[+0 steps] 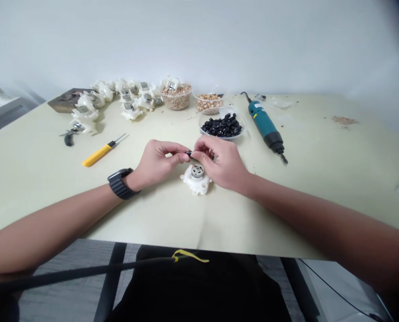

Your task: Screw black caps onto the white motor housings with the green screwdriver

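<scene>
My left hand (164, 160) pinches a small black part (189, 153) between thumb and forefinger. From the other side, my right hand (219, 160) closes its fingers at the same part; whether it grips that piece or another is hidden. Just below my fingertips, a white plastic housing (199, 187) lies on the table with a round metal motor (197, 171) facing up in it. Behind my right hand stands a clear tub (242, 130) full of small black plastic parts (222, 125).
A teal electric screwdriver (265, 125) lies at the right, a yellow-handled screwdriver (98, 154) at the left. Pliers (69, 137) rest near several white motor housings (85, 112). Two tubs of small metal parts (176, 99) stand at the back by a dark block (63, 102).
</scene>
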### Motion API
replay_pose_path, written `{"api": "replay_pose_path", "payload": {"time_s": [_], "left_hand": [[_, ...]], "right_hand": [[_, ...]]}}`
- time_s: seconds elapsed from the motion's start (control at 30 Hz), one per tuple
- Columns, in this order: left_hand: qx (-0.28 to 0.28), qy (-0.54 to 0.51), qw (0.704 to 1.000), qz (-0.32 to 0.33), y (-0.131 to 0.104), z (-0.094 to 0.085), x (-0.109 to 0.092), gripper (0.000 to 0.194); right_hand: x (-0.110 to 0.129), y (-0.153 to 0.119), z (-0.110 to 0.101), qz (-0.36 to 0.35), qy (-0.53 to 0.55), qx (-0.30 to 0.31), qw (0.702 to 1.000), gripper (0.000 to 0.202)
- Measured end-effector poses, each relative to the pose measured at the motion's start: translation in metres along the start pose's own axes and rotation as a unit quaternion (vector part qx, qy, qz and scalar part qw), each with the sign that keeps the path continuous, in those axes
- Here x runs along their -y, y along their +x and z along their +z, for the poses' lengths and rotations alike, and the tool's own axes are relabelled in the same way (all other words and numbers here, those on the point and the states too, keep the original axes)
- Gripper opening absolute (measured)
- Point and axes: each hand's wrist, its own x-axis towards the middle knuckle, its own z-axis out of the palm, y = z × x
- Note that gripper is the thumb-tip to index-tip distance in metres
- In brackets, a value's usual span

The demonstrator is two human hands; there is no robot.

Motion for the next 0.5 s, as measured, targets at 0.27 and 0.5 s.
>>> {"api": "replay_pose_path", "payload": {"time_s": [0.27, 0.5], "left_hand": [[-0.029, 0.059, 0.997, 0.031, -0.0031, 0.0036, -0.0042, 0.031], [-0.051, 0.115, 0.988, 0.085, -0.0047, 0.0039, 0.0006, 0.018]], "right_hand": [[-0.0068, 0.0037, -0.0083, -0.084, -0.085, 0.059, 0.991, 0.023], [-0.0015, 0.0052, -0.0076, -0.056, -0.064, 0.064, 0.994, 0.024]]}}
